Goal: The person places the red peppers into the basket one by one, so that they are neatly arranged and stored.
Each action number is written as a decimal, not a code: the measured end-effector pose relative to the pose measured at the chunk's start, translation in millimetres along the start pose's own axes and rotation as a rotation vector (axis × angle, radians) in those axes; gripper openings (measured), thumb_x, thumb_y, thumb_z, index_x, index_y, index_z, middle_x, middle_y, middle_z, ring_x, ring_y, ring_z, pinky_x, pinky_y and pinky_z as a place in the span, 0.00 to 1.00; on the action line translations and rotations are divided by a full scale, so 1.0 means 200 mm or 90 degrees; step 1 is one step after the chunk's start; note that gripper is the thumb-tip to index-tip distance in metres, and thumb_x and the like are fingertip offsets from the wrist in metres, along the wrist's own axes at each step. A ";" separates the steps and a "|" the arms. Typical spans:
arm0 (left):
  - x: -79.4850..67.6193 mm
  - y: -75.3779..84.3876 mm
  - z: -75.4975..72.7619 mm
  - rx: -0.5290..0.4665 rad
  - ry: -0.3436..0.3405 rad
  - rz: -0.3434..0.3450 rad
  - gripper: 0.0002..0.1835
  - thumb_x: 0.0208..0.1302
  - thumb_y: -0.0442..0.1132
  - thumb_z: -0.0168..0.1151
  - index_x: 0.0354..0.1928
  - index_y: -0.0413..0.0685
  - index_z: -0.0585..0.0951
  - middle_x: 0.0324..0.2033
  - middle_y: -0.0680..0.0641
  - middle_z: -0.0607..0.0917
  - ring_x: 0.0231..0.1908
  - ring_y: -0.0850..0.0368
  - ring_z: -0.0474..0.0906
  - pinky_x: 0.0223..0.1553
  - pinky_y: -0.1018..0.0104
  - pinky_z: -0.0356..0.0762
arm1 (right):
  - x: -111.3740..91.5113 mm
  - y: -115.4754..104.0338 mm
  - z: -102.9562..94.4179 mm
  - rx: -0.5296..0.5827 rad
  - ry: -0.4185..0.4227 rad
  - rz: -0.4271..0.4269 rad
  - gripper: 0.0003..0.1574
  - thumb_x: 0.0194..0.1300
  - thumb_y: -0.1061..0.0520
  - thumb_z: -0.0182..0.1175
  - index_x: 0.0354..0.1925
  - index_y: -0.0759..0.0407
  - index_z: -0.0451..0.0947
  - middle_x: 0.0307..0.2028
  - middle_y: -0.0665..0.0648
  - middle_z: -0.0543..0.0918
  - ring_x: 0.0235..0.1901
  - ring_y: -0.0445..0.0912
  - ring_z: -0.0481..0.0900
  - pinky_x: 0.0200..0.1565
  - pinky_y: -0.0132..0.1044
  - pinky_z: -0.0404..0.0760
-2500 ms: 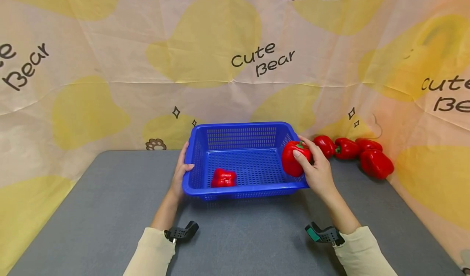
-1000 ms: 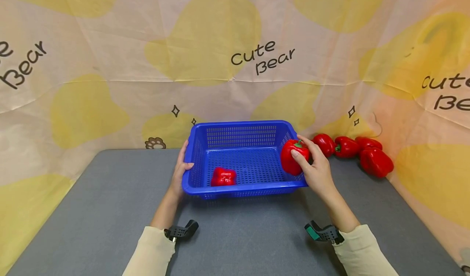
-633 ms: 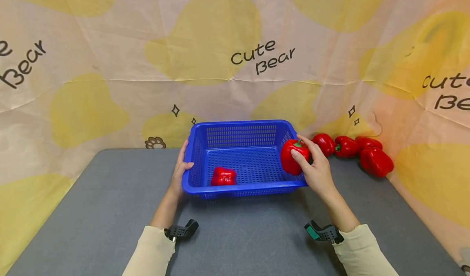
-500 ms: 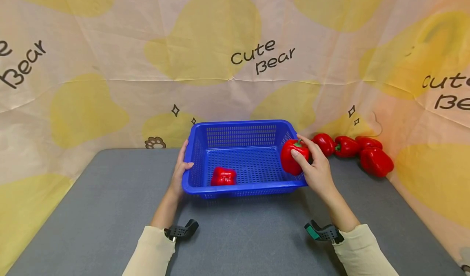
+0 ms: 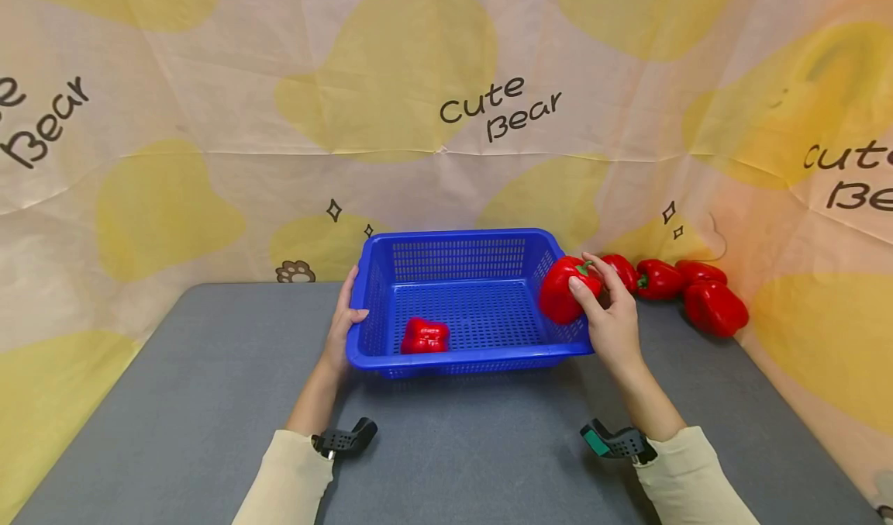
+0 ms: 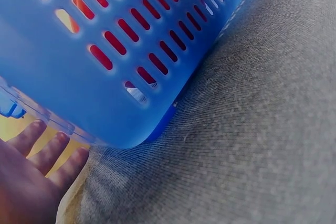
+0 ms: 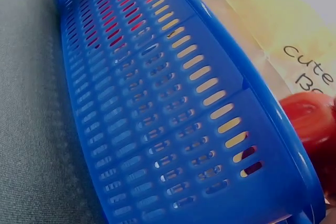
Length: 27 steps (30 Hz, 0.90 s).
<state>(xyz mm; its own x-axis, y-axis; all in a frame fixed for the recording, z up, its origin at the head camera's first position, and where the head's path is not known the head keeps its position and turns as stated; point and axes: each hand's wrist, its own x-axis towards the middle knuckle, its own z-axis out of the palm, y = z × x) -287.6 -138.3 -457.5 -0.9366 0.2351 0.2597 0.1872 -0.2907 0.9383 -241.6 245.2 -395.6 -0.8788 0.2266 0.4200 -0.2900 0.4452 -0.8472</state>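
Observation:
A blue plastic basket (image 5: 460,358) stands on the grey table, its side walls slotted. At its left end my left hand (image 5: 342,322) holds the rim, thumb on top and fingers along the outside; the left wrist view shows several fingertips (image 6: 62,137) by the basket wall. My right hand (image 5: 614,319) grips a red bell pepper (image 5: 563,291), green stem up, over the basket's right rim. In the right wrist view part of this pepper (image 7: 315,124) shows beyond the rim. Another red bell pepper (image 5: 425,336) lies inside the basket, front left.
Several more red bell peppers (image 5: 715,309) lie at the table's back right, beside the right hand. A patterned cloth (image 5: 432,67) hangs close behind and to the right of the grey table (image 5: 460,447).
My right hand has shifted right and slightly up with the bell pepper, from inside the basket's right end to above its rim. The left hand and basket have stayed put.

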 end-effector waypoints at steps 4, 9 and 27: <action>0.00 0.00 0.00 0.000 -0.002 0.003 0.44 0.62 0.33 0.36 0.81 0.55 0.38 0.81 0.42 0.43 0.76 0.35 0.48 0.61 0.64 0.77 | 0.01 0.01 0.00 0.049 0.049 -0.004 0.30 0.72 0.54 0.59 0.70 0.51 0.72 0.62 0.61 0.79 0.46 0.32 0.79 0.46 0.17 0.77; 0.00 0.00 0.00 -0.003 0.001 0.002 0.45 0.62 0.33 0.36 0.81 0.56 0.38 0.81 0.43 0.43 0.76 0.36 0.48 0.61 0.64 0.77 | 0.00 0.00 0.01 0.060 0.044 -0.008 0.29 0.71 0.55 0.60 0.69 0.51 0.73 0.60 0.59 0.80 0.46 0.32 0.80 0.46 0.17 0.78; 0.00 -0.01 -0.01 -0.003 -0.003 0.003 0.44 0.63 0.34 0.36 0.81 0.56 0.37 0.81 0.42 0.44 0.75 0.33 0.49 0.60 0.62 0.79 | -0.04 -0.03 0.03 -0.178 -0.097 -0.132 0.33 0.59 0.49 0.72 0.62 0.49 0.80 0.53 0.58 0.86 0.49 0.51 0.82 0.43 0.36 0.84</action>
<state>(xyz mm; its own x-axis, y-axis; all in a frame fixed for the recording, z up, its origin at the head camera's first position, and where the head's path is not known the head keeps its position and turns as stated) -289.4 -140.0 -459.2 -0.9342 0.2387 0.2653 0.1901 -0.2965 0.9359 -235.6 234.5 -395.1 -0.8647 -0.0158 0.5021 -0.3720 0.6919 -0.6188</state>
